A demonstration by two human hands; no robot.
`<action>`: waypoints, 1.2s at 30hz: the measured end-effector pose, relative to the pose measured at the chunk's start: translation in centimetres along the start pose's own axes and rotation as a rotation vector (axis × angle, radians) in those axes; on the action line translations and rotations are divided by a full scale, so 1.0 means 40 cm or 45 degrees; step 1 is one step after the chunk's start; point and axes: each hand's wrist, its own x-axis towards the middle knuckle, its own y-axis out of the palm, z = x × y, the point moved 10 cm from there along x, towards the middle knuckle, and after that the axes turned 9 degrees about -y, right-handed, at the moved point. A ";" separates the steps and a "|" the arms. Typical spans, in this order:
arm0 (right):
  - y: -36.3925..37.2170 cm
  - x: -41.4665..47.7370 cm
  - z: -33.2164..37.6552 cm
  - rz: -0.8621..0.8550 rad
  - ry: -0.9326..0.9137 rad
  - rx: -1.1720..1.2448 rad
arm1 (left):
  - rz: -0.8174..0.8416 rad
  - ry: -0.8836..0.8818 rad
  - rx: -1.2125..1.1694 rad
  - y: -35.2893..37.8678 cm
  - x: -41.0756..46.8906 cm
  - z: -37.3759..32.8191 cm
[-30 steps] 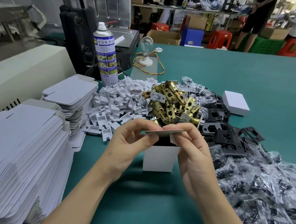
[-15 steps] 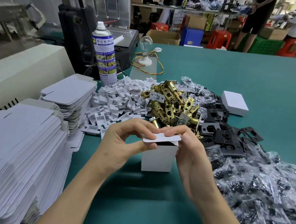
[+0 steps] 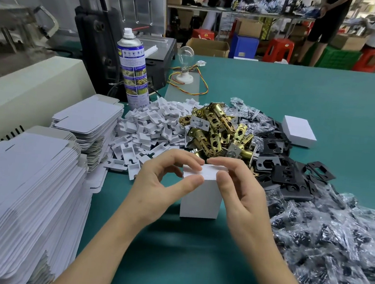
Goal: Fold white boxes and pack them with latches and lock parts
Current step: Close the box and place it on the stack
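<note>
The white box (image 3: 200,200) stands upright on the table (image 3: 193,257), long axis vertical, straight ahead and squarely between my hands, so neither is nearer. Its lid flap (image 3: 210,172) lies across the top, just under my fingertips. My left hand (image 3: 161,185) pinches the flap's near left corner, thumb at the front edge and fingers curled over the top. My right hand (image 3: 243,193) pinches the right side the same way. A second ago I held the flap lifted above the box's dark open mouth. Now it sits down flat, the opening is hidden, and I judge the tuck needs only a downward press.
</note>
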 end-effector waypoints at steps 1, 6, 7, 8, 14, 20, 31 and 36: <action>-0.002 0.001 0.002 -0.006 -0.006 -0.018 | 0.000 0.017 0.011 0.003 -0.001 -0.003; -0.004 0.003 0.011 -0.019 -0.040 -0.016 | -0.010 0.078 0.069 0.009 -0.005 -0.009; -0.004 0.003 0.009 -0.022 -0.038 0.000 | -0.012 0.081 0.066 0.008 -0.005 -0.009; -0.004 0.003 0.008 -0.024 -0.039 0.015 | -0.014 0.082 0.056 0.007 -0.004 -0.008; -0.009 0.004 0.008 -0.037 -0.100 0.049 | 0.004 0.070 0.002 0.001 0.001 0.002; -0.007 0.002 -0.005 -0.010 -0.073 0.114 | 0.021 0.091 0.036 -0.002 0.001 -0.001; -0.014 0.007 0.009 -0.013 -0.163 0.052 | 0.117 0.017 -0.033 -0.006 0.000 -0.006; -0.017 0.006 0.013 0.006 -0.162 0.019 | 0.138 0.015 -0.017 -0.003 -0.002 -0.009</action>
